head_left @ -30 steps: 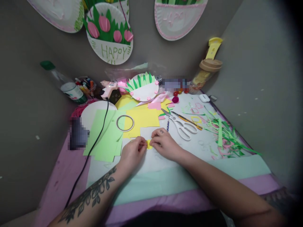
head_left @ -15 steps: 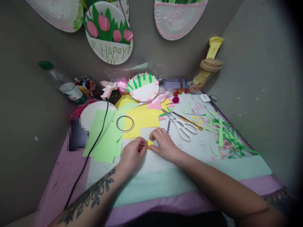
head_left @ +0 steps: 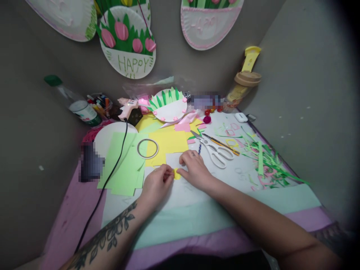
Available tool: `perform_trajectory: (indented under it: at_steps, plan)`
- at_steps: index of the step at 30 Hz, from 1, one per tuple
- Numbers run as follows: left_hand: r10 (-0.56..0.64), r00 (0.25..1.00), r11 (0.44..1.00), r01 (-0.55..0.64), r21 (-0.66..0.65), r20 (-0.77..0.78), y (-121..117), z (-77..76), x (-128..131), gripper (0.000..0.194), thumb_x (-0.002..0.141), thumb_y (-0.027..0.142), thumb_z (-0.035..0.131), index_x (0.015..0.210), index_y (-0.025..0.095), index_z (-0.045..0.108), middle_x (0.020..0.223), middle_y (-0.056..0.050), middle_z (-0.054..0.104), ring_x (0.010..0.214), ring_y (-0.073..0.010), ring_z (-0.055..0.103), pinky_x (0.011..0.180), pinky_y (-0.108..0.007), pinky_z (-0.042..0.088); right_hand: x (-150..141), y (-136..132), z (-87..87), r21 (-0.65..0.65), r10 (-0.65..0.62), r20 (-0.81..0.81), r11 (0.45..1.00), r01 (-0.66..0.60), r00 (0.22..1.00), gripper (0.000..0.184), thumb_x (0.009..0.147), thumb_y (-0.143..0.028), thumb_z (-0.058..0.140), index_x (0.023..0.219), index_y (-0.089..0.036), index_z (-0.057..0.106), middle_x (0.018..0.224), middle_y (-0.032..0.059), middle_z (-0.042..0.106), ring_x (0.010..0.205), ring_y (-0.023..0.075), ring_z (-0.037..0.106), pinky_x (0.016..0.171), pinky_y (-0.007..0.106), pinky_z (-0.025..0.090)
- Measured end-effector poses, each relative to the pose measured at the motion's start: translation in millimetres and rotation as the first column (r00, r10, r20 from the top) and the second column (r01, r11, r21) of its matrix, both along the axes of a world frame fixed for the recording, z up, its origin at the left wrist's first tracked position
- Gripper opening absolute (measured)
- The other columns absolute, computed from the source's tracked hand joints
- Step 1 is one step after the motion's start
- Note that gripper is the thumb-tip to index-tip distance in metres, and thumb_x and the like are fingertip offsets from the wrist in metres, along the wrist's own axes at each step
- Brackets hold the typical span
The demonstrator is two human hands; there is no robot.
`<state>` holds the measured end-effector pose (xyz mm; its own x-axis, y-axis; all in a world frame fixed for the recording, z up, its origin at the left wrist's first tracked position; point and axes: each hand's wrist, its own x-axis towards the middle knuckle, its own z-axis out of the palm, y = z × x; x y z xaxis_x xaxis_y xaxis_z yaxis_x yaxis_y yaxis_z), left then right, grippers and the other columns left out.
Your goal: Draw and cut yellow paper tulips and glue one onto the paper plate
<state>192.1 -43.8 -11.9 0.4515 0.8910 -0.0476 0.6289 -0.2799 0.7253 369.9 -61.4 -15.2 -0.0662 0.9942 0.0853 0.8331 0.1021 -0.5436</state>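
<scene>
A small piece of yellow paper is between my hands over the white sheet. My left hand is closed, its thumb and fingers pinching the paper's left edge. On the other side, my right hand has its thumb tip against or very close to the paper's right edge. Its bent index finger is lifted away from the thumb, so that hand is open. The fingertips partly cover the paper, and its exact shape is hard to make out.
White-handled scissors and a yellow cutter lie beyond my right hand. Green sheets, yellow sheets and a tape roll lie left. A black cord crosses the table. Paper scraps pile up right.
The right index finger and thumb have parted from their pinch at the paper. My left hand keeps its hold. The view has shifted slightly.
</scene>
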Motion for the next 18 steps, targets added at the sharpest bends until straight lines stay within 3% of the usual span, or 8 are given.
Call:
perform_trajectory:
  at_steps: [3, 7, 9, 11, 14, 18]
  plan:
    - [-0.002, 1.000, 1.000, 0.002, 0.014, -0.018, 0.4, 0.2, 0.3, 0.008, 0.082, 0.019, 0.055, 0.090, 0.021, 0.057, 0.081, 0.000, 0.070, 0.074, -0.0150, 0.065, 0.065, -0.025, 0.047, 0.3, -0.4, -1.4, -0.001, 0.041, -0.019, 0.999, -0.041, 0.999, 0.018, 0.077, -0.021, 0.065, 0.085, -0.022, 0.049, 0.094, 0.0051, 0.056, 0.096, 0.0251, 0.046, 0.082, 0.037, 0.038]
    - [-0.041, 0.991, 0.991, 0.057, 0.124, -0.131, -2.9, -0.2, -0.9, 0.008, 0.085, 0.019, 0.053, 0.090, 0.021, 0.059, 0.082, -0.001, 0.069, 0.076, -0.0160, 0.065, 0.068, -0.026, 0.048, 2.4, 1.8, -0.9, -0.010, -0.027, 0.015, 1.000, 0.027, 1.000, 0.019, 0.076, -0.023, 0.067, 0.085, -0.022, 0.050, 0.094, 0.0054, 0.055, 0.096, 0.0262, 0.045, 0.082, 0.038, 0.038]
    - [-0.095, 0.962, 0.956, 0.160, 0.244, -0.256, -7.5, -0.6, -2.6, 0.013, 0.088, 0.019, 0.050, 0.093, 0.021, 0.062, 0.079, -0.003, 0.068, 0.076, -0.0179, 0.064, 0.068, -0.029, 0.048, 3.5, 2.5, 0.2, -0.017, -0.037, 0.024, 0.999, 0.038, 0.999, 0.018, 0.077, -0.023, 0.066, 0.085, -0.022, 0.050, 0.094, 0.0055, 0.055, 0.096, 0.0261, 0.045, 0.083, 0.038, 0.038]
    - [-0.155, 0.913, 0.888, 0.296, 0.352, -0.376, -13.3, -0.8, -4.3, 0.018, 0.090, 0.018, 0.048, 0.099, 0.020, 0.063, 0.077, -0.004, 0.068, 0.075, -0.0201, 0.064, 0.066, -0.030, 0.049, 4.4, 1.8, 1.2, -0.022, -0.030, 0.021, 0.999, 0.030, 0.999, 0.017, 0.078, -0.022, 0.065, 0.085, -0.022, 0.050, 0.094, 0.0056, 0.055, 0.096, 0.0257, 0.045, 0.083, 0.038, 0.038]
    - [-0.200, 0.843, 0.793, 0.439, 0.422, -0.499, -20.2, 0.1, -5.4, 0.027, 0.088, 0.011, 0.046, 0.111, 0.015, 0.059, 0.077, -0.006, 0.068, 0.077, -0.0231, 0.063, 0.061, -0.031, 0.049, 5.3, -1.8, 2.0, -0.022, -0.004, 0.007, 1.000, 0.004, 1.000, 0.015, 0.078, -0.020, 0.064, 0.084, -0.022, 0.050, 0.094, 0.0055, 0.055, 0.096, 0.0250, 0.045, 0.083, 0.037, 0.038]
    - [-0.186, 0.801, 0.789, 0.467, 0.399, -0.569, -20.5, 2.2, -3.0, 0.036, 0.086, 0.006, 0.042, 0.120, 0.009, 0.052, 0.081, -0.010, 0.069, 0.080, -0.0244, 0.063, 0.061, -0.033, 0.050, 6.0, -6.8, 1.7, -0.016, 0.048, -0.021, 0.999, -0.049, 0.999, 0.012, 0.078, -0.017, 0.060, 0.084, -0.022, 0.051, 0.095, 0.0059, 0.056, 0.096, 0.0243, 0.046, 0.083, 0.037, 0.039]
